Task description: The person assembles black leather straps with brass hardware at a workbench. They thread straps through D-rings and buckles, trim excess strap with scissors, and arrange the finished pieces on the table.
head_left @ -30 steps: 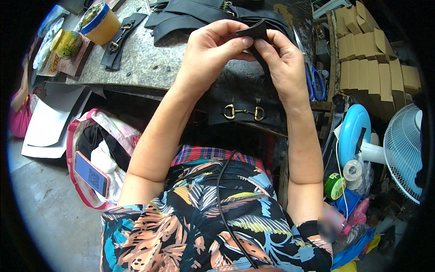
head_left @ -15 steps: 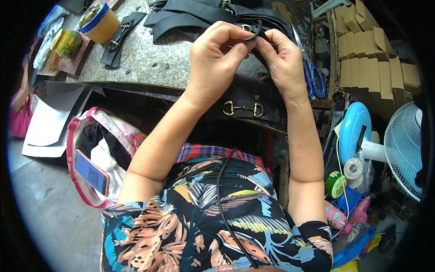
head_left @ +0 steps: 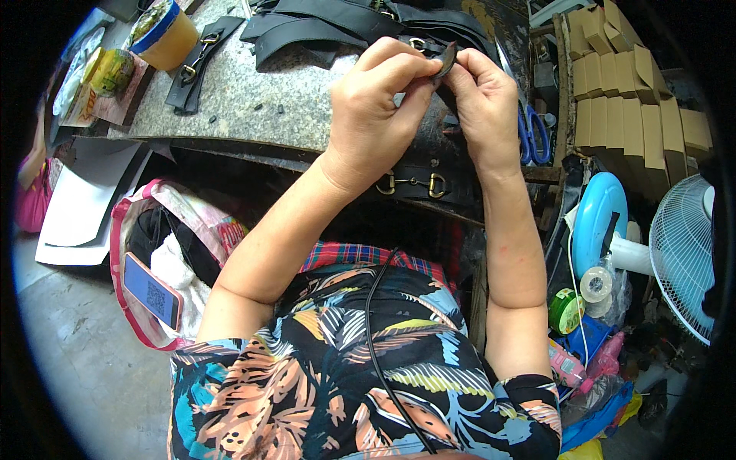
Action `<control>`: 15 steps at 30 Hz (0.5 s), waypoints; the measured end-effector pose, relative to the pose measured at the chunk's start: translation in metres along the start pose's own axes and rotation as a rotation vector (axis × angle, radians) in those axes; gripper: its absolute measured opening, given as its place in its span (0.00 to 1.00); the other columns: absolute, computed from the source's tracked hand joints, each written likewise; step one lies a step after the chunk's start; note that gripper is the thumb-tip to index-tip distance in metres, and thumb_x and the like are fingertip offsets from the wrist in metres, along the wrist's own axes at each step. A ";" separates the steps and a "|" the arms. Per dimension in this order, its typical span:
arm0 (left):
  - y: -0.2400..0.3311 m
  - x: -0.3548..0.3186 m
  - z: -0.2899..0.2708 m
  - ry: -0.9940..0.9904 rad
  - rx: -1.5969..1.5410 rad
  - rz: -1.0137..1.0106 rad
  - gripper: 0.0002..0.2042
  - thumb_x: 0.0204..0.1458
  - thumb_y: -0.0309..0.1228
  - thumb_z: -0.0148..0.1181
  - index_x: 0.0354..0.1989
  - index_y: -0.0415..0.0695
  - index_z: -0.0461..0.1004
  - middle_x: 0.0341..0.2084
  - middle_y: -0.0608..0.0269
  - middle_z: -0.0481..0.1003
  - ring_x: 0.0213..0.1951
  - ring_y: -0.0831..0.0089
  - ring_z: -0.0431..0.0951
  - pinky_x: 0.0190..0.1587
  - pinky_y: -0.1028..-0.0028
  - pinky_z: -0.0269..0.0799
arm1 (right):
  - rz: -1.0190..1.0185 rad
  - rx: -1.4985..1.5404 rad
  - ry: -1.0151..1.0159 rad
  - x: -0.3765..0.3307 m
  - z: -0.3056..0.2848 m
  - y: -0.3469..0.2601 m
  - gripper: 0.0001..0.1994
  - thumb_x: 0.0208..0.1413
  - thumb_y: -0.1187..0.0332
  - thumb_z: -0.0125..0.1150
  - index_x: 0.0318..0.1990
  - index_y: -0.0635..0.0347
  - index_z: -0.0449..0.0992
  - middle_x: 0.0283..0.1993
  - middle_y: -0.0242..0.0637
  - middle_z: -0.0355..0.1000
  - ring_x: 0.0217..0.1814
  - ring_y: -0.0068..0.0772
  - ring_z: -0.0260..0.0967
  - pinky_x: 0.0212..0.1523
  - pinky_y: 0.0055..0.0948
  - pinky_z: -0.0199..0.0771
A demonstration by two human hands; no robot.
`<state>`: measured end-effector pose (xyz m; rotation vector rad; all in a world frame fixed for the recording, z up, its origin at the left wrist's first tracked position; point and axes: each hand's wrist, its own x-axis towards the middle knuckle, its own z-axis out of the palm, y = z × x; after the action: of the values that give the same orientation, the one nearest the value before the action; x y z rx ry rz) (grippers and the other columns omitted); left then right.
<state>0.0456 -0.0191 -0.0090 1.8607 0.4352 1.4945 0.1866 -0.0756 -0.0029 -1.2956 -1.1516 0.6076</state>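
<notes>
My left hand (head_left: pixel 376 107) and my right hand (head_left: pixel 484 103) meet above the grey stone worktop (head_left: pixel 253 103), both pinching a small black leather strap piece (head_left: pixel 446 63) between thumbs and fingertips. Under my hands a black leather band with a brass buckle fitting (head_left: pixel 412 184) hangs over the table's front edge. More black leather straps (head_left: pixel 322 27) lie piled at the back of the worktop.
A yellow tub (head_left: pixel 161 34) and a black strap with a metal clasp (head_left: pixel 192 65) sit at the left. Blue-handled scissors (head_left: pixel 533 134) lie at the right, beside stacked cardboard boxes (head_left: pixel 629 84). A pink-trimmed bag (head_left: pixel 165 253) with a phone (head_left: pixel 152 291) stands on the floor; a fan (head_left: pixel 690 253) is at right.
Both hands have stayed together on the strap piece and worked it; the left fingers now curl further over it, and the piece stands more on edge between the fingertips.
</notes>
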 end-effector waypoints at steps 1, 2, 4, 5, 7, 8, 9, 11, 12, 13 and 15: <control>0.000 0.002 0.000 -0.008 -0.012 -0.011 0.07 0.52 0.19 0.66 0.39 0.38 0.82 0.32 0.59 0.79 0.32 0.68 0.83 0.36 0.74 0.79 | 0.004 0.049 0.019 0.001 0.000 0.001 0.09 0.65 0.67 0.65 0.35 0.62 0.81 0.27 0.23 0.74 0.29 0.10 0.66 0.28 0.16 0.66; -0.002 0.005 -0.003 -0.043 -0.057 -0.054 0.06 0.55 0.22 0.65 0.41 0.37 0.82 0.32 0.60 0.80 0.32 0.70 0.83 0.36 0.74 0.79 | 0.017 0.098 0.032 0.001 -0.001 0.001 0.09 0.65 0.66 0.65 0.35 0.62 0.81 0.27 0.22 0.73 0.29 0.10 0.65 0.28 0.16 0.66; -0.003 0.012 -0.016 -0.168 -0.355 -0.374 0.12 0.65 0.28 0.58 0.49 0.32 0.80 0.38 0.56 0.81 0.38 0.70 0.84 0.45 0.72 0.82 | 0.035 0.055 0.016 0.000 -0.002 -0.001 0.10 0.65 0.64 0.65 0.35 0.61 0.81 0.27 0.21 0.73 0.28 0.10 0.64 0.28 0.17 0.64; -0.006 0.017 -0.021 -0.190 -0.528 -0.512 0.12 0.65 0.29 0.59 0.51 0.32 0.79 0.37 0.55 0.82 0.37 0.69 0.85 0.44 0.71 0.83 | 0.047 0.035 0.006 -0.001 -0.003 -0.002 0.11 0.66 0.63 0.65 0.36 0.61 0.81 0.27 0.21 0.72 0.28 0.10 0.63 0.27 0.17 0.63; -0.009 0.023 -0.026 -0.237 -0.593 -0.529 0.14 0.64 0.29 0.60 0.52 0.31 0.77 0.37 0.54 0.82 0.36 0.68 0.86 0.43 0.71 0.85 | -0.001 0.009 -0.035 0.000 -0.002 -0.003 0.11 0.65 0.62 0.66 0.37 0.60 0.82 0.27 0.22 0.72 0.28 0.11 0.63 0.28 0.18 0.62; -0.010 0.024 -0.028 -0.271 -0.600 -0.579 0.14 0.64 0.29 0.60 0.52 0.31 0.77 0.37 0.54 0.82 0.36 0.67 0.86 0.44 0.70 0.85 | -0.009 -0.014 -0.045 -0.001 -0.002 -0.004 0.11 0.65 0.62 0.66 0.37 0.60 0.82 0.27 0.22 0.72 0.28 0.12 0.63 0.28 0.18 0.63; -0.012 0.026 -0.029 -0.309 -0.616 -0.617 0.14 0.64 0.29 0.61 0.52 0.31 0.77 0.37 0.54 0.82 0.37 0.67 0.86 0.44 0.70 0.86 | -0.007 -0.040 -0.049 -0.002 -0.002 -0.004 0.11 0.65 0.61 0.66 0.37 0.60 0.82 0.27 0.23 0.72 0.29 0.12 0.64 0.28 0.18 0.63; -0.015 0.029 -0.032 -0.385 -0.619 -0.677 0.15 0.64 0.30 0.61 0.52 0.31 0.77 0.37 0.53 0.82 0.37 0.67 0.86 0.44 0.70 0.86 | -0.066 -0.078 -0.050 -0.003 -0.001 -0.005 0.11 0.65 0.60 0.66 0.36 0.59 0.82 0.28 0.25 0.74 0.29 0.15 0.66 0.29 0.19 0.65; -0.017 0.031 -0.035 -0.425 -0.605 -0.699 0.15 0.64 0.30 0.61 0.52 0.31 0.77 0.37 0.53 0.82 0.38 0.66 0.87 0.44 0.70 0.86 | -0.068 -0.100 -0.049 -0.004 -0.002 -0.005 0.12 0.65 0.60 0.66 0.36 0.59 0.82 0.28 0.26 0.74 0.29 0.16 0.67 0.30 0.19 0.66; -0.019 0.032 -0.037 -0.460 -0.586 -0.719 0.15 0.63 0.30 0.61 0.52 0.31 0.77 0.37 0.53 0.82 0.38 0.66 0.87 0.45 0.70 0.86 | -0.076 -0.111 -0.053 -0.005 -0.002 -0.005 0.12 0.65 0.60 0.66 0.36 0.60 0.82 0.28 0.26 0.75 0.29 0.16 0.67 0.30 0.19 0.66; -0.023 0.034 -0.040 -0.493 -0.581 -0.723 0.14 0.64 0.30 0.60 0.50 0.31 0.77 0.38 0.52 0.82 0.38 0.65 0.87 0.44 0.70 0.86 | -0.059 -0.195 -0.057 -0.005 -0.003 -0.004 0.12 0.65 0.60 0.66 0.36 0.60 0.82 0.28 0.28 0.75 0.29 0.18 0.68 0.30 0.21 0.68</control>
<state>0.0213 0.0313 0.0024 1.3210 0.3312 0.5608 0.1863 -0.0822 -0.0005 -1.4112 -1.3171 0.5010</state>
